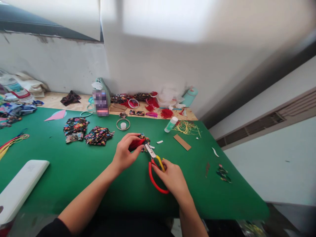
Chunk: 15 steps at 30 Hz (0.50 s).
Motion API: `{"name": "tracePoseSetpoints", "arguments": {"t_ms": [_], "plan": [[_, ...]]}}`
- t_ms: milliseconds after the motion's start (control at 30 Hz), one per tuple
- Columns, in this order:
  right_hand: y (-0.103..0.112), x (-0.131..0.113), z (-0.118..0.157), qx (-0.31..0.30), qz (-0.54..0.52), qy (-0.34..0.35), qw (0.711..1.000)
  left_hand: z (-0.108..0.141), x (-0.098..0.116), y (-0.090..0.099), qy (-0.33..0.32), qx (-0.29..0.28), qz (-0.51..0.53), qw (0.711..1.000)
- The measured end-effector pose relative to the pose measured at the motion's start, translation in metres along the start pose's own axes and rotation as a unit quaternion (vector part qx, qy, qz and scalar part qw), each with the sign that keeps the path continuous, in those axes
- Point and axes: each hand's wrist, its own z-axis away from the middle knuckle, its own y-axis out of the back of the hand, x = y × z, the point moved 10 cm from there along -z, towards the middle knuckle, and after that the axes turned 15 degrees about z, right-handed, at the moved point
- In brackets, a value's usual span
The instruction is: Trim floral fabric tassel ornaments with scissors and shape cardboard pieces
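Note:
My left hand is closed on a red bundle, which looks like a tassel of threads. A piece of black floral fabric shows just beyond my fingertips; whether it is joined to the bundle I cannot make out. My right hand grips scissors with one red and one yellow handle loop. Their blades point up and left, with the tips at the end of the red bundle. Small white scraps lie on the table beside the blades.
Floral fabric pieces, a ring around a white cap, a glue stick, yellow cords and a cardboard strip lie on the green table. A white device sits left. Red threads lie along the wall.

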Motion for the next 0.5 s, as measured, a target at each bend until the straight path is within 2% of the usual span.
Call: {"name": "tracePoseSetpoints", "arguments": {"t_ms": [167,300,433,500], "plan": [[0.001,-0.003,-0.002,-0.003,0.101,-0.015,0.995,0.001,-0.004,-0.003,0.011,-0.014,0.007,1.0],[0.007,-0.011,0.002,-0.004,0.198,-0.018,0.98,0.002,-0.005,-0.005,0.012,-0.018,0.009,1.0],[0.016,-0.027,0.006,0.0,0.267,0.041,0.963,0.001,-0.003,-0.005,0.002,-0.019,-0.003,1.0],[0.027,-0.035,0.006,0.009,0.266,0.08,0.96,0.001,-0.001,-0.004,-0.005,-0.017,-0.006,1.0]]}}
